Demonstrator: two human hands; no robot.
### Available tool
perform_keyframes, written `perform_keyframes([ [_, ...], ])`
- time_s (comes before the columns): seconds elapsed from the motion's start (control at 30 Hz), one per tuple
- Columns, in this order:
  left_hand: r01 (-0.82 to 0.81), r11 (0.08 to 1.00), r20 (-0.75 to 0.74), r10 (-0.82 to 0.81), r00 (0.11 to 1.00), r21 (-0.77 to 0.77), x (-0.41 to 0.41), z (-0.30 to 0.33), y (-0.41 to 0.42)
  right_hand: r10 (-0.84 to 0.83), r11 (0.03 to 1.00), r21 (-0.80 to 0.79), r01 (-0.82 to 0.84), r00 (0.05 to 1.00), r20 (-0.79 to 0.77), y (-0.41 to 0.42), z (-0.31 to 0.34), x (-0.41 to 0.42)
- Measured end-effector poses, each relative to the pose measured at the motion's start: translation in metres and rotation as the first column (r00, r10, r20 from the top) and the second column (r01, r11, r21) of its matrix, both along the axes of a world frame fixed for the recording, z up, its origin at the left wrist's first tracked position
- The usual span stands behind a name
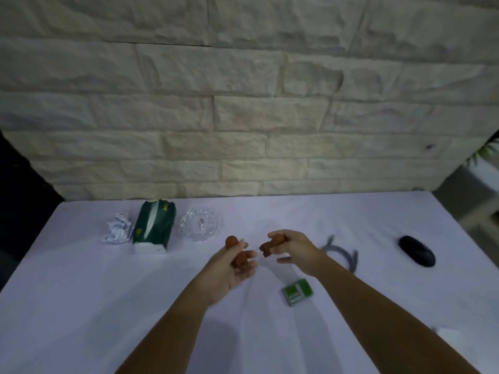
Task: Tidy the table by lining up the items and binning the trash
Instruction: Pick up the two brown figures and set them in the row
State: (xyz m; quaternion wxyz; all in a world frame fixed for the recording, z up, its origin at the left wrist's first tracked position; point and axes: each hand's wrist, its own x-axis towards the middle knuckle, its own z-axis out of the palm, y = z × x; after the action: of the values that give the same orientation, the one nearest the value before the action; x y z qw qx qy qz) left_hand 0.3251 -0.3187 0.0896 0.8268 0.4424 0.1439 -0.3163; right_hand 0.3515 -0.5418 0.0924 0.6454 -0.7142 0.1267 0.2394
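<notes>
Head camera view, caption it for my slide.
Each hand, left hand and right hand, holds a small brown figurine above the white-clothed table.

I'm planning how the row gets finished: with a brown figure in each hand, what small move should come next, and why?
Probably set the brown figure in the left hand down just right of the glass dish. The crumpled paper, green tissue pack and dish already form a row along the back, and the cloth beside the dish looks bare. The right hand holds a second figure to follow.
</notes>
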Motion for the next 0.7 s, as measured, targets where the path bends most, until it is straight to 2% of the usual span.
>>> perform_keyframes([
  [0.1, 0.055, 0.971, 0.028, -0.063, 0.998, 0.234, 0.033, -0.009, -0.002, -0.064, 0.996, 0.064, 0.065, 0.998, -0.018, 0.003, -0.016, 0.023],
  [0.2, 0.038, 0.877, 0.106, -0.100, 0.989, 0.479, 0.074, -0.017, 0.002, -0.121, 0.988, 0.097, 0.121, 0.993, -0.008, 0.012, -0.028, 0.053],
  [0.27, 0.024, 0.798, 0.178, -0.163, 0.971, 0.602, 0.104, -0.020, 0.005, -0.151, 0.983, 0.104, 0.149, 0.989, 0.006, 0.021, -0.034, 0.078],
  [0.33, 0.014, 0.663, 0.245, -0.296, 0.923, 0.749, 0.132, -0.025, 0.009, -0.147, 0.987, 0.066, 0.144, 0.988, 0.051, 0.031, -0.040, 0.100],
  [0.4, -0.067, 0.564, 0.338, -0.392, 0.856, 0.823, 0.155, -0.030, 0.011, -0.120, 0.992, -0.018, 0.123, 0.985, 0.127, 0.039, -0.047, 0.119],
  [0.47, -0.197, 0.520, 0.454, -0.428, 0.782, 0.831, 0.174, -0.044, 0.010, -0.075, 0.989, -0.110, 0.098, 0.977, 0.198, 0.045, -0.058, 0.135],
  [0.53, -0.262, 0.462, 0.474, -0.434, 0.766, 0.847, 0.182, -0.053, 0.010, -0.006, 0.978, -0.198, 0.060, 0.965, 0.263, 0.049, -0.066, 0.144],
  [0.57, -0.258, 0.466, 0.463, -0.406, 0.788, 0.847, 0.184, -0.058, 0.009, 0.030, 0.969, -0.242, 0.044, 0.955, 0.294, 0.050, -0.071, 0.148],
  [0.67, -0.224, 0.605, 0.463, -0.272, 0.844, 0.764, 0.187, -0.077, 0.003, 0.121, 0.933, -0.359, 0.027, 0.916, 0.383, 0.046, -0.089, 0.154],
  [0.7, -0.227, 0.617, 0.468, -0.261, 0.844, 0.754, 0.188, -0.083, 0.002, 0.137, 0.928, -0.372, 0.027, 0.903, 0.408, 0.045, -0.093, 0.155],
])
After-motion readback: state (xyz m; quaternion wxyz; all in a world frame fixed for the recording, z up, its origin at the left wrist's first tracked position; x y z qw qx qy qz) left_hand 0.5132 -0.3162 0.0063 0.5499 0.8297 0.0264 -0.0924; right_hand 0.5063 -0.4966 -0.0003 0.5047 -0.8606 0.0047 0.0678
